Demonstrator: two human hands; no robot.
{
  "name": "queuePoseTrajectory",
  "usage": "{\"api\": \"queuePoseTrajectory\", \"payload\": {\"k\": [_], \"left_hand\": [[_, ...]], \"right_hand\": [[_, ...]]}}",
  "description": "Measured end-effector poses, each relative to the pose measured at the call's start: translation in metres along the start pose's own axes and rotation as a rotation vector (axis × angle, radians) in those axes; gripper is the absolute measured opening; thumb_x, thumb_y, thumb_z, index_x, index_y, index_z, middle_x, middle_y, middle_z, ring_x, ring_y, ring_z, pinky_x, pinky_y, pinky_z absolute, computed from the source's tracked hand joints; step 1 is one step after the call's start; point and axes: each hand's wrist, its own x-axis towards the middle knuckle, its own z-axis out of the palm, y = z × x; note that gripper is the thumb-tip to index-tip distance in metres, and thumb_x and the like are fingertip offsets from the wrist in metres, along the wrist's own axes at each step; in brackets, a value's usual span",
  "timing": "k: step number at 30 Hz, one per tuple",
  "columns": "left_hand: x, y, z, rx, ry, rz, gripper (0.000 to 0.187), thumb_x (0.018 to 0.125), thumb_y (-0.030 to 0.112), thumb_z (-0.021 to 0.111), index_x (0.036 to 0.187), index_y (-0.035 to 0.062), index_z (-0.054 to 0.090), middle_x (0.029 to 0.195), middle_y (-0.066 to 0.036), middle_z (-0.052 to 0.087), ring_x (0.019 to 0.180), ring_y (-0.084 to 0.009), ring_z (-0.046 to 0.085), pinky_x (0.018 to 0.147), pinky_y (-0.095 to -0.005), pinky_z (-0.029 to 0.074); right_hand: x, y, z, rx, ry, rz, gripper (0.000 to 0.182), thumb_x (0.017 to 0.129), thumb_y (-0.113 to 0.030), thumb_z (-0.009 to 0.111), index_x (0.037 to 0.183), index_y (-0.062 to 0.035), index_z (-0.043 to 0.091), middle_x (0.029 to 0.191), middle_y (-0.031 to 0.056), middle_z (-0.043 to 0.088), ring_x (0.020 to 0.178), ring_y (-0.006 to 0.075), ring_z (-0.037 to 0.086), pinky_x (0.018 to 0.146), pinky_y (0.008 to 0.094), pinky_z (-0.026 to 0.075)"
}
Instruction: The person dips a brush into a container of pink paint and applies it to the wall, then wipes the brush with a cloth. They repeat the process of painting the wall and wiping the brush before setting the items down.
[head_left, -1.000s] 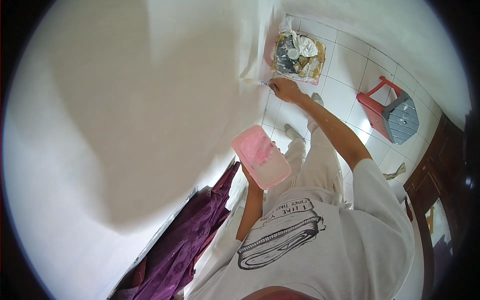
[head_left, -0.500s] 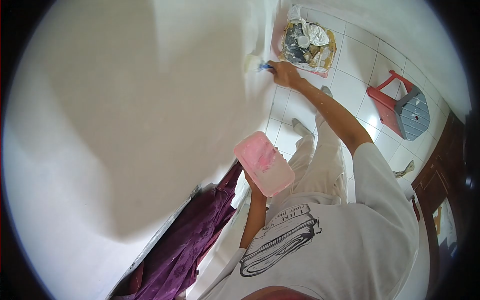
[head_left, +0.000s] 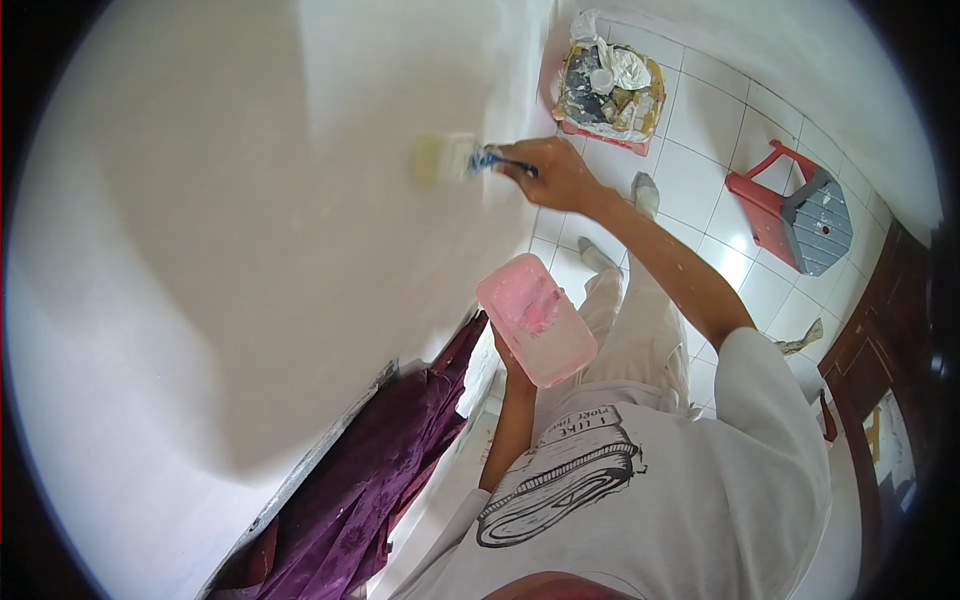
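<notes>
In my right hand [head_left: 548,172] is a wide paintbrush [head_left: 450,160] with a blue handle and pale bristles. The fingers are wrapped around the handle, and the bristles lie at the wall [head_left: 330,230], slightly blurred. My left hand [head_left: 508,358] holds a pink plastic container [head_left: 537,320] from below, near my waist. White and deeper pink paint smears mark the container's inside. Most of the left hand's fingers are hidden under it.
A paint-splattered container [head_left: 610,90] with crumpled plastic sits on the floor by the wall. A red and grey step stool [head_left: 800,215] stands to the right. Purple cloth [head_left: 370,490] hangs at a ledge lower left. A brown wooden door [head_left: 870,350] is at far right.
My right hand has moved the paintbrush left and slightly down, from near the wall's corner further onto the wall. The pink container has shifted only slightly in view.
</notes>
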Motion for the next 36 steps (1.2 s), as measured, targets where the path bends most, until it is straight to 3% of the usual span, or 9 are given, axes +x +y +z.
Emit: {"api": "queuePoseTrajectory", "payload": {"k": [7, 10, 16, 18, 21, 24, 26, 31, 36], "left_hand": [[-0.010, 0.007, 0.004, 0.092, 0.020, 0.040, 0.087, 0.089, 0.068, 0.046, 0.150, 0.0070, 0.033, 0.142, -0.019, 0.048, 0.123, -0.0387, 0.053, 0.106, -0.0546, 0.043], [-0.009, 0.005, 0.008, 0.058, 0.009, 0.018, 0.086, 0.089, 0.068, 0.047, 0.150, 0.0071, 0.034, 0.141, -0.019, 0.049, 0.123, -0.0385, 0.053, 0.107, -0.0544, 0.043], [0.005, 0.001, 0.027, -0.021, -0.027, -0.035, 0.085, 0.089, 0.067, 0.048, 0.149, 0.0076, 0.034, 0.140, -0.018, 0.049, 0.122, -0.0377, 0.054, 0.107, -0.0539, 0.043], [0.010, -0.005, 0.030, -0.012, -0.025, -0.017, 0.084, 0.090, 0.066, 0.048, 0.149, 0.0078, 0.034, 0.140, -0.018, 0.050, 0.122, -0.0375, 0.055, 0.107, -0.0537, 0.043], [0.015, -0.005, 0.035, 0.033, 0.014, 0.011, 0.083, 0.090, 0.065, 0.048, 0.149, 0.0080, 0.035, 0.140, -0.018, 0.050, 0.121, -0.0371, 0.056, 0.107, -0.0533, 0.044], [0.016, -0.005, 0.039, 0.071, 0.051, 0.021, 0.082, 0.091, 0.065, 0.046, 0.149, 0.0081, 0.035, 0.140, -0.018, 0.050, 0.120, -0.0368, 0.056, 0.107, -0.0532, 0.043], [0.014, -0.004, 0.043, 0.080, 0.073, 0.015, 0.082, 0.091, 0.065, 0.046, 0.149, 0.0082, 0.035, 0.141, -0.018, 0.049, 0.120, -0.0367, 0.057, 0.108, -0.0532, 0.043], [0.021, -0.005, 0.055, -0.015, 0.062, -0.012, 0.082, 0.091, 0.065, 0.044, 0.149, 0.0088, 0.035, 0.141, -0.018, 0.050, 0.120, -0.0366, 0.056, 0.108, -0.0529, 0.043], [0.031, -0.018, 0.064, 0.031, 0.010, -0.009, 0.084, 0.090, 0.068, 0.045, 0.150, 0.0093, 0.035, 0.141, -0.018, 0.050, 0.122, -0.0371, 0.056, 0.108, -0.0537, 0.043]], "right_hand": [[-0.004, 0.204, 0.039, -0.595, -0.191, 0.500, 0.024, 0.087, -0.020, 0.063, 0.105, -0.0092, 0.074, 0.087, 0.0213, 0.070, 0.079, 0.0377, 0.068, 0.073, 0.0479, 0.053], [0.003, 0.172, 0.030, -0.533, -0.171, 0.561, 0.021, 0.086, -0.021, 0.063, 0.100, -0.0107, 0.075, 0.090, 0.0208, 0.071, 0.084, 0.0391, 0.068, 0.078, 0.0495, 0.053], [-0.005, 0.027, 0.011, -0.251, 0.099, 0.069, 0.026, 0.090, -0.026, 0.066, 0.111, -0.0121, 0.073, 0.081, 0.0144, 0.070, 0.074, 0.0350, 0.067, 0.067, 0.0451, 0.053], [-0.007, 0.005, -0.001, -0.113, -0.046, 0.067, 0.026, 0.088, -0.022, 0.067, 0.111, -0.0109, 0.073, 0.083, 0.0139, 0.071, 0.073, 0.0345, 0.067, 0.067, 0.0437, 0.052], [-0.004, 0.091, 0.030, -0.149, 0.118, 0.045, 0.026, 0.088, -0.023, 0.064, 0.112, -0.0182, 0.074, 0.079, 0.0116, 0.070, 0.072, 0.0357, 0.065, 0.071, 0.0474, 0.052], [0.014, 0.167, 0.029, -0.364, -0.106, 0.436, 0.028, 0.085, -0.029, 0.066, 0.110, -0.0204, 0.075, 0.095, 0.0147, 0.073, 0.085, 0.0353, 0.070, 0.080, 0.0460, 0.054], [0.021, 0.169, 0.015, -0.468, -0.168, 0.587, 0.026, 0.081, -0.023, 0.065, 0.100, -0.0092, 0.074, 0.091, 0.0188, 0.072, 0.086, 0.0361, 0.071, 0.082, 0.0477, 0.055], [0.042, 0.089, 0.001, -0.550, -0.161, 0.446, 0.019, 0.087, -0.023, 0.063, 0.095, -0.0103, 0.074, 0.082, 0.0198, 0.070, 0.078, 0.0385, 0.069, 0.073, 0.0489, 0.054], [0.022, 0.001, -0.019, 0.021, 0.104, -0.003, 0.025, 0.085, -0.018, 0.070, 0.109, -0.0104, 0.073, 0.077, 0.0164, 0.069, 0.067, 0.0331, 0.066, 0.062, 0.0433, 0.051]]}}
